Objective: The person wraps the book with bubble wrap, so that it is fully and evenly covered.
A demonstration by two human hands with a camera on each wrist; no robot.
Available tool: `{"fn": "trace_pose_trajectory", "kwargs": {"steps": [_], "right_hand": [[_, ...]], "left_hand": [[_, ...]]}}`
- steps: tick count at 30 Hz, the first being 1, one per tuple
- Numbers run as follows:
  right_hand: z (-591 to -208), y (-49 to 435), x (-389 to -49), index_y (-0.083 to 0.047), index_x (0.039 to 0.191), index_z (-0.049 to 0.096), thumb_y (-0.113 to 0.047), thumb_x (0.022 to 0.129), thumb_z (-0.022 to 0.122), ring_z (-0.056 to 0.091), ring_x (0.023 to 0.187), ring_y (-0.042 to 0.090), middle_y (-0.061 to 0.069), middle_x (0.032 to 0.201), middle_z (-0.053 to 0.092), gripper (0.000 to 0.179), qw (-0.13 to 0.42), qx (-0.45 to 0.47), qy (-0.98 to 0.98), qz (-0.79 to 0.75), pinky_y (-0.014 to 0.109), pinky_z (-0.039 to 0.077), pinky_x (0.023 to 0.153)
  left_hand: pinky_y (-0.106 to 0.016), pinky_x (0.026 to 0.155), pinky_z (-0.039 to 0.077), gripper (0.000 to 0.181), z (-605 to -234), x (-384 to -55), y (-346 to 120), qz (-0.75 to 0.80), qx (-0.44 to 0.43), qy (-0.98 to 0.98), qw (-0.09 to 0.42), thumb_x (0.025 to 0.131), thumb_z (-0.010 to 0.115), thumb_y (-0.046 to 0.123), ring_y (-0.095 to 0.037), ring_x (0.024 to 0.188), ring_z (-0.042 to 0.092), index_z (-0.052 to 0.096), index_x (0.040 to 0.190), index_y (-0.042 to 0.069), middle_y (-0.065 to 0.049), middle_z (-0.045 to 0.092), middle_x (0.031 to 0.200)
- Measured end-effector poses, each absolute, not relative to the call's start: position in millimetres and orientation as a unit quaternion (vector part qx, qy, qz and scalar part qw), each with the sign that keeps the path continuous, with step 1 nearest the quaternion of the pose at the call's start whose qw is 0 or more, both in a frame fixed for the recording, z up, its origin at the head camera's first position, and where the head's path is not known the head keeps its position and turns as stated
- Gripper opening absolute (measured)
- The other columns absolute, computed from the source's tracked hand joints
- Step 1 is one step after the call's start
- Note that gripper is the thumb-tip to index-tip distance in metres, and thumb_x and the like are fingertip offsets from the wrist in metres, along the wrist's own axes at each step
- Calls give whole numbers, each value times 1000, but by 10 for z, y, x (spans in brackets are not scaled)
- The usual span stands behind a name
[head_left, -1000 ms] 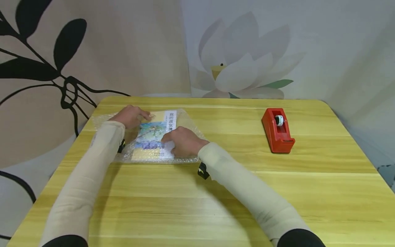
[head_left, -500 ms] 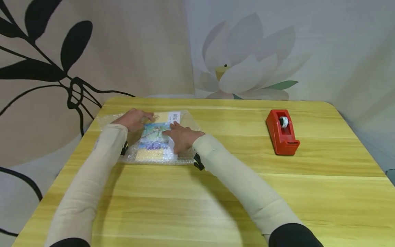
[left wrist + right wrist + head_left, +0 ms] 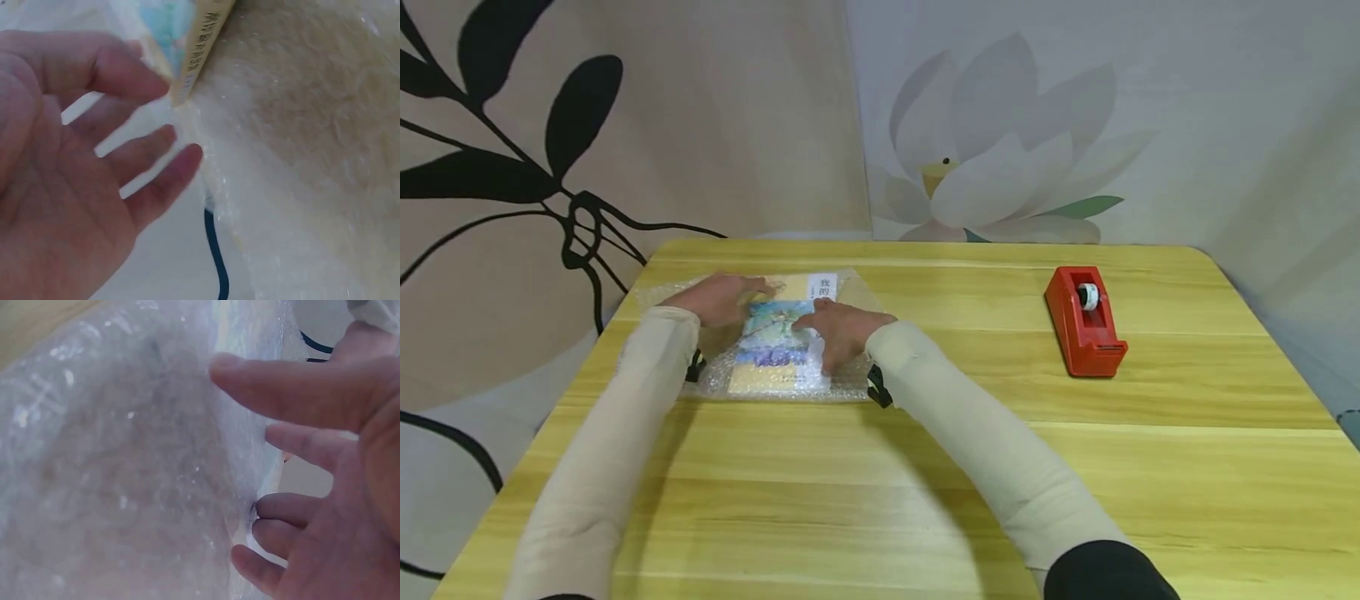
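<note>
A book (image 3: pixel 775 321) with a yellow and blue cover lies flat at the table's left, covered by clear bubble wrap (image 3: pixel 861 293). My left hand (image 3: pixel 718 298) reaches over its upper left; in the left wrist view, a fingertip is right at a corner of the book's lettered spine (image 3: pixel 199 56), the other fingers loosely bent along the wrap. Over the cover's right side lies my right hand (image 3: pixel 844 331), hiding most of the title strip. Its fingers extend onto the bubble wrap (image 3: pixel 125 462) in the right wrist view, with thumb and fingers spread apart.
A red tape dispenser (image 3: pixel 1082 329) with a small white roll stands at the right of the wooden table (image 3: pixel 880 492). Behind the table's far edge hangs a backdrop (image 3: pixel 760 117) printed with dark leaves and a pale lotus.
My right hand has slid slightly away from me over the cover, now hiding more of the title strip. My left hand stays by the upper left corner. The book lies as before.
</note>
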State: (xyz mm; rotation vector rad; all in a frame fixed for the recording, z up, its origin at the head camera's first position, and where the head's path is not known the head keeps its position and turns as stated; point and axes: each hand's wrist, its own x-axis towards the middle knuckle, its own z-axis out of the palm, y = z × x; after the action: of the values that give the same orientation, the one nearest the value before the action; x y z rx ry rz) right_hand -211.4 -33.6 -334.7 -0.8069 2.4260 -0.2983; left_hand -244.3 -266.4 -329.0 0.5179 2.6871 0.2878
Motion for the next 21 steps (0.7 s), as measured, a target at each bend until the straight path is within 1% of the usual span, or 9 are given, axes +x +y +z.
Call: {"fn": "trace_pose_trajectory", "kwargs": {"steps": [3,5,7,8,10,12,15,19,21], "right_hand": [[-3350,-351,-2122,-39,142,30,-22,71,77,3,147,20,4,158,1,87,278,-302,905,-111,51,29,111],[-3348,-356,-2122,-39,142,30,-22,71,78,3,147,20,4,158,1,87,276,-306,904,-112,51,29,111],[-3344,-354,-2119,-38,142,31,-22,70,78,3,147,21,5,158,1,87,277,-306,903,-118,50,29,111],[-3341,-349,-2118,-37,142,31,-21,70,78,2,147,21,5,158,0,87,279,-306,902,-122,49,31,111],[-3334,-338,-2115,-37,142,32,-21,71,78,1,147,21,5,158,0,86,281,-305,901,-129,48,32,110],[-3333,-327,-2115,-37,142,32,-20,71,78,0,147,20,4,158,-1,85,284,-302,900,-137,46,34,109],[-3330,-312,-2118,-37,141,33,-21,72,77,0,147,21,4,158,-1,84,284,-301,900,-137,47,33,110],[-3320,-305,-2111,-39,140,35,-22,71,78,1,147,23,5,158,0,83,282,-301,901,-135,48,31,111],[-3316,-306,-2107,-39,139,36,-22,71,78,2,147,23,4,158,0,82,281,-298,902,-136,47,32,110]], "left_hand": [[-63,101,32,51,-3245,-2365,-2773,94,178,962,186,90,51,7,-47,129,36,40,140,14,-20,29,149],[-60,96,39,51,-3217,-2298,-2885,98,170,965,176,91,48,9,-44,120,47,39,141,13,-22,31,147],[-50,85,46,50,-3196,-2220,-3014,111,153,967,170,92,46,11,-35,93,59,37,141,13,-23,33,146],[-45,79,46,49,-3190,-2179,-3079,115,145,969,166,92,46,13,-29,79,59,37,141,12,-25,34,145],[-37,63,45,48,-3184,-2096,-3201,129,121,971,159,93,45,15,-19,55,48,38,140,11,-26,42,138],[-33,52,41,46,-3188,-2024,-3314,144,100,972,154,93,45,16,-15,44,38,39,139,9,-28,43,135],[-31,45,37,45,-3225,-1946,-3463,163,66,976,130,92,47,16,-17,47,39,43,135,7,-29,50,124],[-48,68,46,44,-3308,-1893,-3636,172,28,980,99,93,47,21,-38,85,54,44,133,4,-33,45,129],[-58,83,43,47,-3343,-1875,-3692,186,10,977,103,94,45,26,-48,109,46,41,135,3,-34,36,137]]}}
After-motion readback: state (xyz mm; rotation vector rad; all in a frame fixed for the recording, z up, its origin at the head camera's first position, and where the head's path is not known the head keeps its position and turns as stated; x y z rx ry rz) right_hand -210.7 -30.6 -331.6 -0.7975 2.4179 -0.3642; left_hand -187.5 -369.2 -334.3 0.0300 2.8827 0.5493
